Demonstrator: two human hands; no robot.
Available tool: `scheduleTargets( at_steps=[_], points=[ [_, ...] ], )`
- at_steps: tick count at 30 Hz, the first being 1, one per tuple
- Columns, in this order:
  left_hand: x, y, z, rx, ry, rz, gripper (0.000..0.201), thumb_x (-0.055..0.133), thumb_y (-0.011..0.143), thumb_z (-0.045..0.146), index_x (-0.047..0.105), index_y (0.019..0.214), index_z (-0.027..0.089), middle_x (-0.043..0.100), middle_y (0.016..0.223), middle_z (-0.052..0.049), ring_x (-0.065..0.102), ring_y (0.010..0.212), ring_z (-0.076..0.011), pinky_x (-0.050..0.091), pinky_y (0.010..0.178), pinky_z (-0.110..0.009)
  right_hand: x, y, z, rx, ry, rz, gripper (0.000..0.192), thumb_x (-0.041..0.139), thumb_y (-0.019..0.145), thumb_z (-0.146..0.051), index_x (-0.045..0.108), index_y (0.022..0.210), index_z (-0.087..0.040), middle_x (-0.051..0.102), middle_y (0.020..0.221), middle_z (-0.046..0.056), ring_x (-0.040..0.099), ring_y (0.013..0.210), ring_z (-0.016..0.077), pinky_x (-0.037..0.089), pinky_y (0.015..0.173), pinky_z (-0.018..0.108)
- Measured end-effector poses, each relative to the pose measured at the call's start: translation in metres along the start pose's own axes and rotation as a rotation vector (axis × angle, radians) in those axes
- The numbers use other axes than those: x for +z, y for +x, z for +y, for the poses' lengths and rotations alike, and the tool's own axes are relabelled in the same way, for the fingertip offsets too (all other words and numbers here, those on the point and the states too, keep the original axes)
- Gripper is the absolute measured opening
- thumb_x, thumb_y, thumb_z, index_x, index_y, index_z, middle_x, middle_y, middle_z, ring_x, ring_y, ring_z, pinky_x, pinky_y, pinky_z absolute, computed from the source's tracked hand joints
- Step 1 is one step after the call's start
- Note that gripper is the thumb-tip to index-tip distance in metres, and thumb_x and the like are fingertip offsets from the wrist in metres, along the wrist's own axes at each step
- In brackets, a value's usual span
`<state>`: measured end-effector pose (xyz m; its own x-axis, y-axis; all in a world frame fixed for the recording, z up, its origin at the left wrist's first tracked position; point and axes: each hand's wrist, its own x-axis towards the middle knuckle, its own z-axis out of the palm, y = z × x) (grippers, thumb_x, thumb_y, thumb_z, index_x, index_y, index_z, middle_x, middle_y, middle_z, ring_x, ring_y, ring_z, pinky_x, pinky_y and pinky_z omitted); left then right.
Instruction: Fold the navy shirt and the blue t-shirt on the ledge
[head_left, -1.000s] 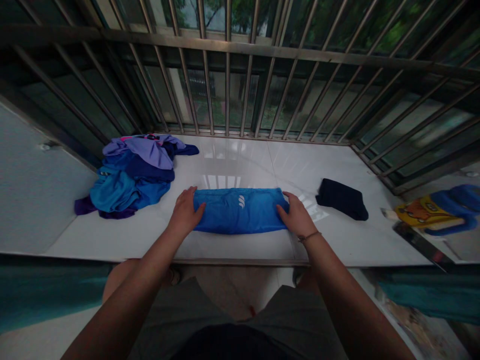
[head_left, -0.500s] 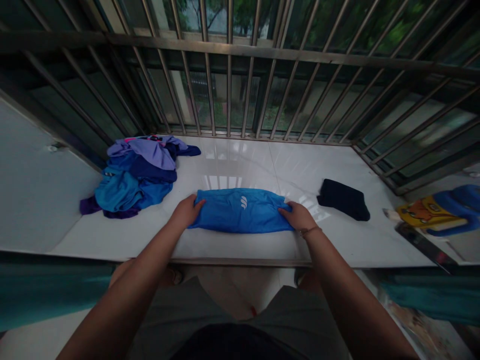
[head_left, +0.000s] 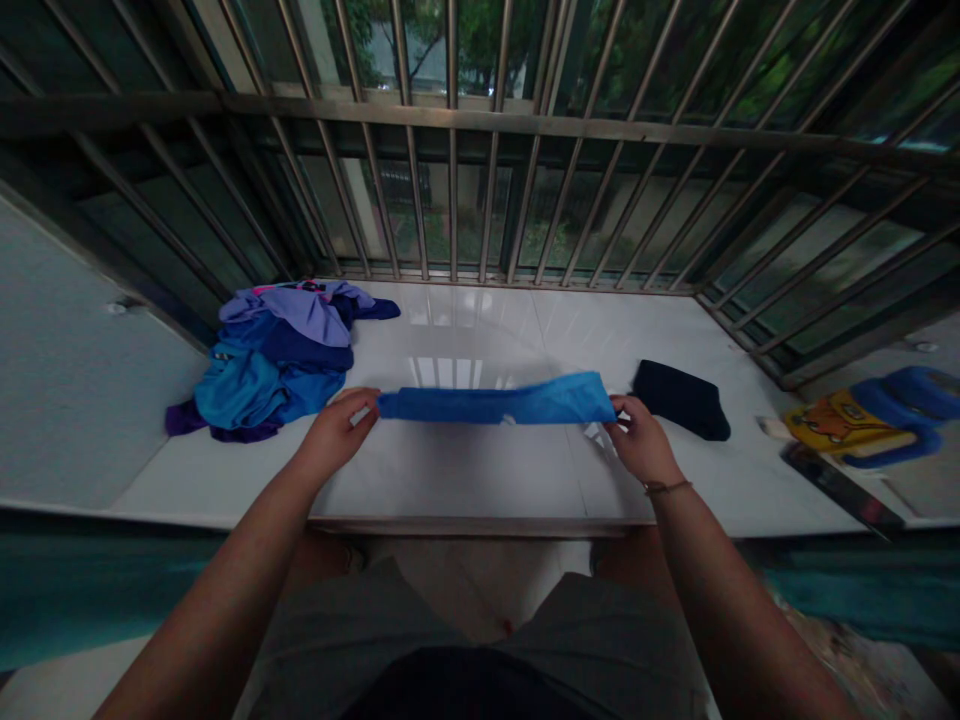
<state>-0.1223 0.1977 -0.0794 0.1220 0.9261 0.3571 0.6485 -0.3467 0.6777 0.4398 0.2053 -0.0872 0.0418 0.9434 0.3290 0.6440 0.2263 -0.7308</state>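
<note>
A long, narrow strip of folded blue garment (head_left: 480,405) stretches between my two hands. My left hand (head_left: 339,438) pinches its left end, and my right hand (head_left: 643,440) grips the right end between thumb and fingers. The cloth appears held above the white ledge (head_left: 465,475), with a shadow under it. Part of a white logo shows on its lower edge. Its right part flares a little wider and lighter than the left. Which kind of garment it is cannot be told. Just beyond my right hand lies a folded dark navy cloth (head_left: 681,400).
A loose heap of blue and purple clothes (head_left: 277,350) sits on the left. To the right are a yellow and blue container (head_left: 862,415) and a flat dark box (head_left: 840,490). Metal window bars (head_left: 450,200) close off the back of the ledge.
The blue garment has gone from a wide panel lying on the ledge to a narrower strip lifted off it. My hands have moved slightly apart, and the logo is now mostly hidden.
</note>
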Motion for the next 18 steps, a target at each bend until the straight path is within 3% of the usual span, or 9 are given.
scheduleTargets(
  at_steps=[2,5,7,10,15,18],
  points=[
    [0.009,-0.031,-0.011,0.001,-0.001,-0.123,0.027,0.059,0.103,0.044,0.072,0.087,0.026,0.086,0.121,-0.009,0.077,0.122,-0.0293,0.059,0.114,-0.048,0.002,-0.027,0.024,-0.011,-0.041,-0.038,0.013,0.064,0.084,-0.037,0.068,0.090,-0.026,0.077,0.117,0.011,0.071,0.109,0.0300,0.062,0.091,0.045],
    [0.025,-0.067,-0.016,-0.074,-0.001,-0.120,0.028,0.059,0.107,0.046,0.077,0.101,0.026,0.085,0.123,-0.009,0.079,0.117,-0.0277,0.063,0.104,-0.044,0.004,-0.063,0.043,-0.010,-0.142,-0.006,0.020,0.060,0.085,-0.031,0.071,0.100,-0.025,0.077,0.113,0.012,0.071,0.109,0.0308,0.060,0.101,0.050],
    [0.033,-0.080,-0.009,-0.094,0.021,-0.080,0.030,0.059,0.110,0.049,0.078,0.113,0.026,0.084,0.124,-0.009,0.079,0.115,-0.0275,0.065,0.100,-0.042,0.004,-0.078,0.039,-0.018,-0.206,0.060,0.021,0.057,0.093,-0.030,0.072,0.107,-0.024,0.077,0.117,0.013,0.071,0.113,0.0317,0.059,0.106,0.052],
    [0.045,-0.082,0.008,0.013,0.058,-0.089,0.028,0.063,0.111,0.048,0.078,0.123,0.026,0.083,0.125,-0.009,0.078,0.119,-0.0283,0.063,0.106,-0.044,0.012,-0.087,0.014,-0.094,-0.281,0.084,0.024,0.055,0.108,-0.037,0.075,0.116,-0.025,0.076,0.125,0.014,0.070,0.123,0.0334,0.057,0.113,0.054],
    [0.069,-0.081,0.023,0.229,0.196,-0.251,0.037,0.076,0.105,0.046,0.078,0.137,0.026,0.078,0.146,-0.013,0.074,0.132,-0.0343,0.057,0.120,-0.056,0.039,-0.085,-0.028,-0.243,-0.384,-0.254,0.048,0.068,0.107,-0.045,0.070,0.149,-0.021,0.073,0.146,0.018,0.068,0.134,0.0376,0.056,0.116,0.056],
    [0.078,-0.092,0.023,0.236,0.307,-0.273,0.038,0.075,0.106,0.042,0.078,0.140,0.026,0.074,0.155,-0.015,0.074,0.135,-0.0371,0.055,0.122,-0.061,0.041,-0.082,-0.038,-0.179,-0.453,-0.459,0.031,0.063,0.108,-0.034,0.078,0.131,-0.021,0.080,0.128,0.016,0.073,0.118,0.0348,0.058,0.107,0.051]
  ],
)
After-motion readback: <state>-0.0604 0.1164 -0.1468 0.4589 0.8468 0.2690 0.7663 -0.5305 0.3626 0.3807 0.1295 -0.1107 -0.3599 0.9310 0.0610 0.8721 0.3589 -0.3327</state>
